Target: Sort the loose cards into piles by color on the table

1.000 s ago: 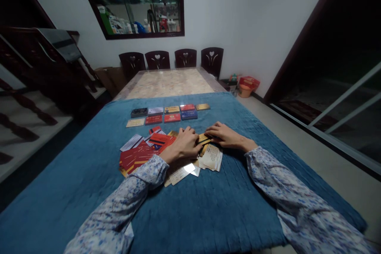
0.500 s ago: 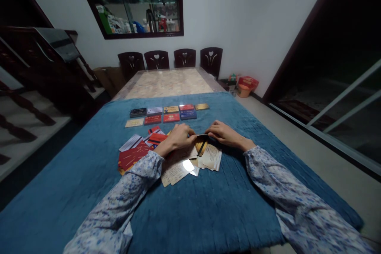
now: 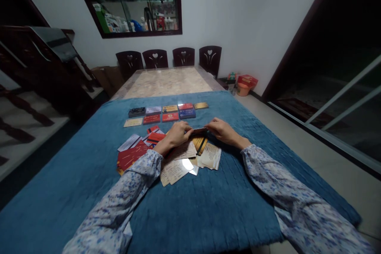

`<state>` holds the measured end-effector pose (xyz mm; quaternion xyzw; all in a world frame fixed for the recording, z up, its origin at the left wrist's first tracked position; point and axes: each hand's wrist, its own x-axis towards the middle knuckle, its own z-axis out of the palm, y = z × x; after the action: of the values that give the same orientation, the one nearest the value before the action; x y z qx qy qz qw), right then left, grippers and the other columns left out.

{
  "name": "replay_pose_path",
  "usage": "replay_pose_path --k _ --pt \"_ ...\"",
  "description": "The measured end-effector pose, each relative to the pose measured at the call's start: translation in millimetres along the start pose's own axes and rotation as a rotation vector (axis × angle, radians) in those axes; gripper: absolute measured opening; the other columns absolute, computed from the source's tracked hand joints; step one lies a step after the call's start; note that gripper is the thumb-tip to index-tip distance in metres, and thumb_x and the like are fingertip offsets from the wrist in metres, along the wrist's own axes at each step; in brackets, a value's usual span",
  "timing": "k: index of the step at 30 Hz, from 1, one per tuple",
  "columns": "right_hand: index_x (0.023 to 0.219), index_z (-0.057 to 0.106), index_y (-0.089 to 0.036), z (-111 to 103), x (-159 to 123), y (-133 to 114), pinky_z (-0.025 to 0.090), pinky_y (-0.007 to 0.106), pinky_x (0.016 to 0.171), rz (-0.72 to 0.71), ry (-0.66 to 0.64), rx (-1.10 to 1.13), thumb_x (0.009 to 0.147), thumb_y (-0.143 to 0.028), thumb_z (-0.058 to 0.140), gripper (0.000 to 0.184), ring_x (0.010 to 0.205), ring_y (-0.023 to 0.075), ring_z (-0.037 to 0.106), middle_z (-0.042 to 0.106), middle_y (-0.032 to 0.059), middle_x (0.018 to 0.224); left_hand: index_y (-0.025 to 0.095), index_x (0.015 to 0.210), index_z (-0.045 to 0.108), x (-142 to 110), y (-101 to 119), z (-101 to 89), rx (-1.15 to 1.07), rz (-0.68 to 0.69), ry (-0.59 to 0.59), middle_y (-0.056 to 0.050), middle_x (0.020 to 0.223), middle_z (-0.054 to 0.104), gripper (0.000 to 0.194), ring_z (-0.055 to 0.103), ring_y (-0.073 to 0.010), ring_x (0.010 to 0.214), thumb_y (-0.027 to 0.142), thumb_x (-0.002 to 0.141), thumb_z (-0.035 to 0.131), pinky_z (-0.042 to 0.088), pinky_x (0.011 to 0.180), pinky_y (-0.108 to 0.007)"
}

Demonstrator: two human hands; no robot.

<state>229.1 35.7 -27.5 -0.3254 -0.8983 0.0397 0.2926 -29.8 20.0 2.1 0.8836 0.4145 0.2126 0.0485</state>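
Note:
My left hand and my right hand pinch opposite ends of a card, held nearly edge-on above the pile; whether it is one card or a thin stack I cannot tell. Right below it lie yellow cards with a dark stripe. Cream cards with printed text spread toward me, and more cream cards lie under my left wrist. Red cards and red-orange striped cards sit left of my left hand, partly hidden by my forearm.
Beyond the pile stand two rows of sorted cards, among them a black stack, a blue stack, red stacks and a gold card. A blue cloth covers the near table. Dark chairs line its far end.
Both hands have risen slightly and moved a little away from me with the card. More of the yellow cards beneath shows now. The whole view has shifted slightly.

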Motion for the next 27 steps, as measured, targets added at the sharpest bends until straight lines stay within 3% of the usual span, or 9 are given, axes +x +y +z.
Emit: replay_pose_path --k 8,18,22,27 --pt "0.114 0.072 -0.017 5 5 -2 0.049 0.034 0.076 0.031 -0.004 -0.084 0.102 -0.022 0.043 0.032 0.087 0.0236 0.058 0.071 0.0117 0.088 0.018 0.087 0.079 -2 -2 -1.6 0.02 -0.023 -0.021 -0.007 0.083 0.071 0.027 0.062 -0.0178 0.079 0.015 0.093 0.053 0.048 0.076 -0.029" --pt "0.128 0.063 -0.015 14 9 -8 0.047 0.033 0.078 0.138 0.045 -0.186 0.098 -0.015 0.047 0.034 0.084 0.0227 0.058 0.067 0.0119 0.099 0.016 0.109 0.076 -4 -4 4.8 0.006 -0.059 0.015 -0.01 0.097 0.074 0.032 0.065 -0.0223 0.091 0.01 0.091 0.051 0.051 0.085 -0.034" --pt "0.123 0.061 -0.015 16 9 -11 0.046 0.034 0.078 0.165 0.04 -0.184 0.095 -0.014 0.05 0.03 0.085 0.0235 0.058 0.066 0.0114 0.099 0.015 0.126 0.066 -6 -2 8.9 0.013 -0.101 0.058 -0.012 0.11 0.073 0.041 0.066 -0.0246 0.099 0.009 0.088 0.053 0.051 0.093 -0.038" --pt "0.119 0.06 -0.019 18 9 -10 0.046 0.034 0.079 0.115 0.031 -0.15 0.091 -0.01 0.051 0.03 0.09 0.0239 0.058 0.069 0.0102 0.102 0.015 0.122 0.061 -7 4 8.8 0.067 -0.154 0.025 -0.011 0.104 0.072 0.036 0.066 -0.0261 0.095 0.009 0.087 0.052 0.05 0.088 -0.038"
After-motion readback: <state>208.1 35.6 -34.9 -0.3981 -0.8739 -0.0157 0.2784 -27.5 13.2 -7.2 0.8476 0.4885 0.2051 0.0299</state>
